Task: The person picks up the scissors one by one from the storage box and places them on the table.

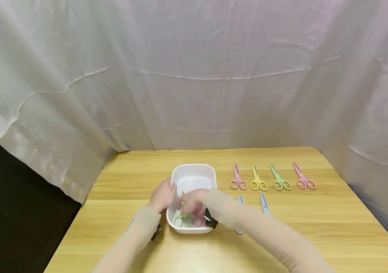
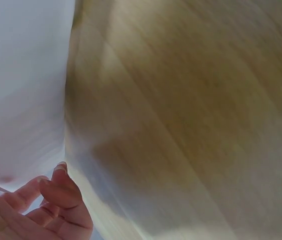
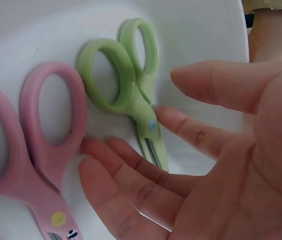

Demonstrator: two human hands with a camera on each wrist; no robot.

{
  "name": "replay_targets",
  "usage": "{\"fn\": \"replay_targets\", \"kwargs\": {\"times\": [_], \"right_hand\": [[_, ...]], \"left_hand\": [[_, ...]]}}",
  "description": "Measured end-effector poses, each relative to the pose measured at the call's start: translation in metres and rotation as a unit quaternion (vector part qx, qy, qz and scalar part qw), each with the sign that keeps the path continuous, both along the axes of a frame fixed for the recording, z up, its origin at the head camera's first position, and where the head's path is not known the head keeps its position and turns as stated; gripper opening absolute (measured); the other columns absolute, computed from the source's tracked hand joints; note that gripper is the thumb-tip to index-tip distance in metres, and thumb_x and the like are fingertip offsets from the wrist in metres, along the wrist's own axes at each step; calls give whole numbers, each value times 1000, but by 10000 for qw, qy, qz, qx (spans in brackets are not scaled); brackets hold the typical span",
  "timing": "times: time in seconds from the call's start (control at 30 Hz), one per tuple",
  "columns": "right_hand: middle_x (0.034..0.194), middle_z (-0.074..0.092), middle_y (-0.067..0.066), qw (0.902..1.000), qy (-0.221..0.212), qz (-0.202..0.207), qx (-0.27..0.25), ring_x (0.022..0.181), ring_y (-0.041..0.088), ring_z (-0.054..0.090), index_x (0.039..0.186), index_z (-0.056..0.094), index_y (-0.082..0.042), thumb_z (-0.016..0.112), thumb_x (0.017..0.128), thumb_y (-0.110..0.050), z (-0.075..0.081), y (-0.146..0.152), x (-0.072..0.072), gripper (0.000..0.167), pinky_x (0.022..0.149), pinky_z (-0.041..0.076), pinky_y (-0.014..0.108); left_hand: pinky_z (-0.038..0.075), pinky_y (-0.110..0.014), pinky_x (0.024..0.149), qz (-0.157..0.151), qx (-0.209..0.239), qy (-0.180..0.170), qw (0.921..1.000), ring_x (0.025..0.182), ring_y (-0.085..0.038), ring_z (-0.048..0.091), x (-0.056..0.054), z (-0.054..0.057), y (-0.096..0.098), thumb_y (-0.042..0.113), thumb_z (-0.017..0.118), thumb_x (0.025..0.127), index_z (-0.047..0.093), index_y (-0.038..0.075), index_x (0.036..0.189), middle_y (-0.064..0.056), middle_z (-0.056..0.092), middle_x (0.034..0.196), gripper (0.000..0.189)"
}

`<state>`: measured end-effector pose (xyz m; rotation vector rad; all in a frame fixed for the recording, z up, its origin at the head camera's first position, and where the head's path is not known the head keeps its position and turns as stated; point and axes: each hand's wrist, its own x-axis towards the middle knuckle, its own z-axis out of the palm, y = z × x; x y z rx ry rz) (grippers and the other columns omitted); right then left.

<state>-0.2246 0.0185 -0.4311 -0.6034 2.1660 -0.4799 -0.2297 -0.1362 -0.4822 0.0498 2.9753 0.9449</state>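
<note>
My left hand [image 1: 163, 195] grips the left rim of a white plastic container [image 1: 192, 182], its fingers bent at the edge. Inside the container, my right hand [image 1: 193, 201] reaches down over two pairs of scissors. The right wrist view has its fingers spread and slightly bent, the index fingertip right at the green scissors [image 3: 142, 107]. Other fingertips come close to the handle of the pink scissors [image 3: 21, 182], which lie alongside. Both pairs have their handle loops toward the container's near end. In the head view the right hand partly hides them.
On the wooden table [image 1: 129, 246], to the container's right, lies a row of pink [image 1: 236, 176], yellow [image 1: 256, 177], green [image 1: 277, 177] and another pink pair of scissors [image 1: 301, 176]. Nearer, two light-blue scissors [image 1: 264, 204] are partly covered by my right forearm. Pale curtains hang behind.
</note>
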Motion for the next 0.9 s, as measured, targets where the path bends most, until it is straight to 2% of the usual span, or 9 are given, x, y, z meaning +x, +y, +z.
{"fn": "replay_targets", "kwargs": {"times": [0.07,0.13,0.2,0.27,0.43,0.7,0.77,0.83,0.9], "right_hand": [[83,52,4,9996,-219,-165,-42,71,16,55,121,59,-14,61,95,-17,1,0,-1,27,77,58,36],[77,50,3,9991,-315,-271,-130,68,16,53,110,59,-13,61,96,-15,1,1,-2,15,72,57,34],[76,49,2,9990,-282,-306,-171,68,14,53,101,59,-13,61,96,-16,1,1,-6,6,67,54,30],[77,51,1,9993,-178,-269,-165,70,14,52,97,58,-13,61,96,-16,-1,0,-10,4,67,52,28],[90,55,5,9994,57,-332,-47,78,17,56,104,59,-14,61,96,-18,-2,0,-20,9,84,57,36],[95,57,7,9983,119,-542,-154,81,19,57,109,57,-13,59,97,-18,-1,1,-33,13,93,57,43],[95,58,8,9974,130,-688,-184,80,19,57,116,54,-10,59,98,-20,-1,2,-34,21,93,57,42],[95,59,9,9961,104,-868,-151,80,18,58,136,43,-1,58,99,-25,-1,2,-35,46,91,58,38],[90,58,8,9938,61,-1107,-81,77,17,57,153,22,4,60,99,-31,-1,2,-35,74,84,56,31]], "left_hand": [[61,-47,82,-5,13,23,10000,107,-35,66,0,0,0,24,36,104,48,1,146,-24,65,127,49],[59,-50,86,-6,25,39,10000,109,-37,65,0,0,0,24,36,104,48,1,146,-24,64,128,50],[57,-54,92,8,15,41,10000,115,-38,64,0,-1,0,24,35,104,49,1,146,-25,63,130,50],[55,-56,96,24,19,36,10000,119,-40,62,-1,-1,1,24,36,104,49,1,146,-25,63,133,50],[55,-55,97,41,10,21,10000,119,-40,63,-1,-1,1,23,37,104,49,0,145,-25,62,133,49],[53,-55,101,49,-25,66,10000,122,-39,61,-3,-3,0,24,36,104,49,1,145,-24,62,134,49],[53,-55,102,35,-12,85,10000,122,-40,61,-3,-3,0,24,36,104,49,1,145,-24,62,134,49],[52,-56,103,25,0,111,9999,124,-40,61,-3,-3,0,23,36,104,49,0,145,-25,62,135,49],[51,-56,105,37,19,85,10000,126,-41,59,-3,-3,0,23,37,104,48,0,146,-25,61,137,49]]}}
